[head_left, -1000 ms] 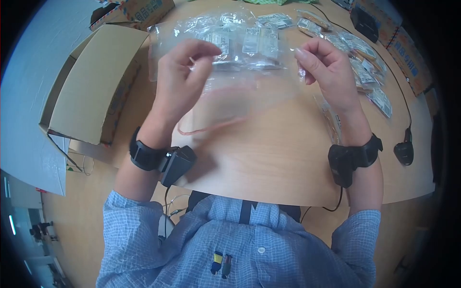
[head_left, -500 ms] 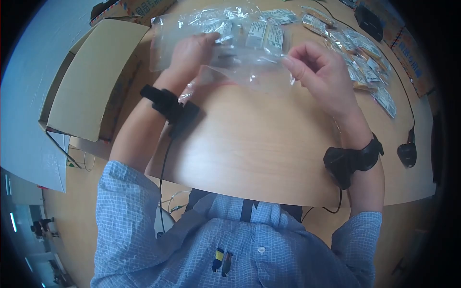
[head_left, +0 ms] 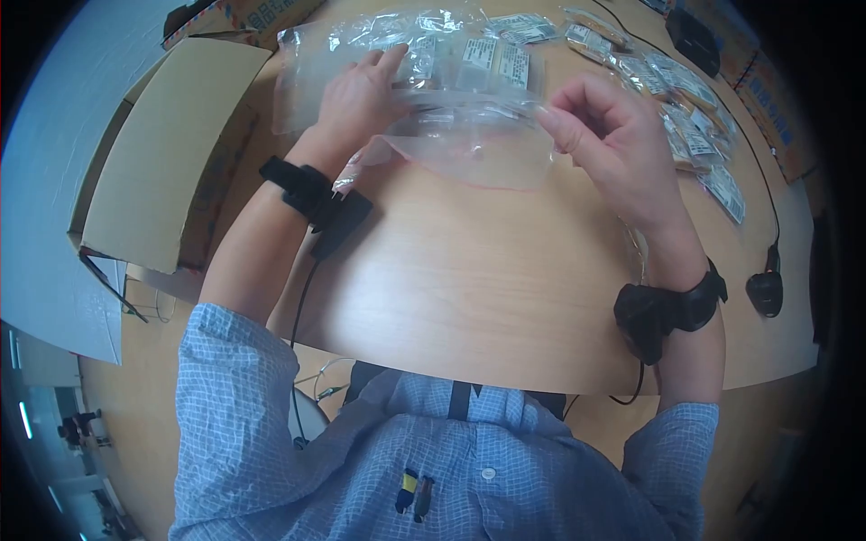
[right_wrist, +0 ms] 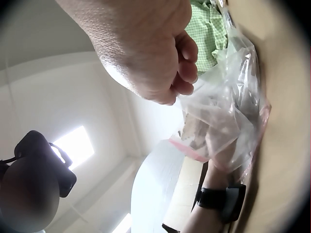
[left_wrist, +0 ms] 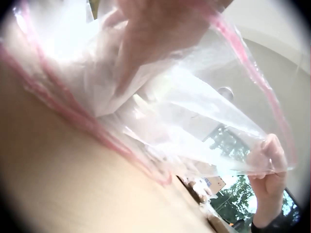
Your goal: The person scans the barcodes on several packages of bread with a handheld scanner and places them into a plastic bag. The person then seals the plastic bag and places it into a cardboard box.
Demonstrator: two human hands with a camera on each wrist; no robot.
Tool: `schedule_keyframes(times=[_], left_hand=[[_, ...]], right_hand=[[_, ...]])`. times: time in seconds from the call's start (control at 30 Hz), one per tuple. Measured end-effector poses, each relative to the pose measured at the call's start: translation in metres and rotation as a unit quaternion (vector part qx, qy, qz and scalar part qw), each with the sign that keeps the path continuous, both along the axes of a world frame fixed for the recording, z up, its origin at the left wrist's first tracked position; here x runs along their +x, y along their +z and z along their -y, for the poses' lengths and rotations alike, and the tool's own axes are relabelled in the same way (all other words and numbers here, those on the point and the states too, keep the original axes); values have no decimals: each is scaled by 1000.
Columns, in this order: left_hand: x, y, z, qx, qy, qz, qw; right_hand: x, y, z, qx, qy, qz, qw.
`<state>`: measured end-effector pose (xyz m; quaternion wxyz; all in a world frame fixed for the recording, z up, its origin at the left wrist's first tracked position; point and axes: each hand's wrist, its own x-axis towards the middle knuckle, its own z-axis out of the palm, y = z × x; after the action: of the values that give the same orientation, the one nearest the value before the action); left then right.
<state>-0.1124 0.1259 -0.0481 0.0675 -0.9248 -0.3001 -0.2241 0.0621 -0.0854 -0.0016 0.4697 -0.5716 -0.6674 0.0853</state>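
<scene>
A large clear plastic bag point(head_left: 487, 158) with a pink-red strip along its mouth lies across the far middle of the table. Thumb and fingers of my right hand point(head_left: 613, 135) pinch the right end of its mouth and hold it raised. My left hand point(head_left: 356, 99) reaches into the mouth, fingers stretched forward by the labelled packets point(head_left: 496, 63) in the bag. In the left wrist view the pink strip point(left_wrist: 233, 41) loops around the left hand point(left_wrist: 160, 36). Through the plastic, the right wrist view shows the left hand point(right_wrist: 221, 148).
At left stands an open cardboard box point(head_left: 171, 153). Several labelled packets point(head_left: 690, 126) are piled at the right, near a cable with a black device point(head_left: 765, 293). More boxes point(head_left: 771, 117) stand beyond the pile. A green checked cloth point(right_wrist: 206, 36) shows in the right wrist view.
My left hand has moved forward into the bag's mouth, and its fingers have straightened. The bag's near edge has lifted and shifted away from me. My right hand has stayed at the bag's right edge.
</scene>
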Motion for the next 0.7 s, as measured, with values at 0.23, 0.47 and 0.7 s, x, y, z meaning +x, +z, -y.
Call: schedule_keyframes(times=[0.23,0.47,0.7], left_hand=[[5,11,-13,-41,30,20,998],[7,-2,-12,-47,10,70,996],[16,-4,-31,-37,29,54,997]], right_hand=[[-5,-1,0,29,-12,-13,999],[1,1,0,1,-19,-25,1000],[-4,-5,-4,-15,-2,-18,1000]])
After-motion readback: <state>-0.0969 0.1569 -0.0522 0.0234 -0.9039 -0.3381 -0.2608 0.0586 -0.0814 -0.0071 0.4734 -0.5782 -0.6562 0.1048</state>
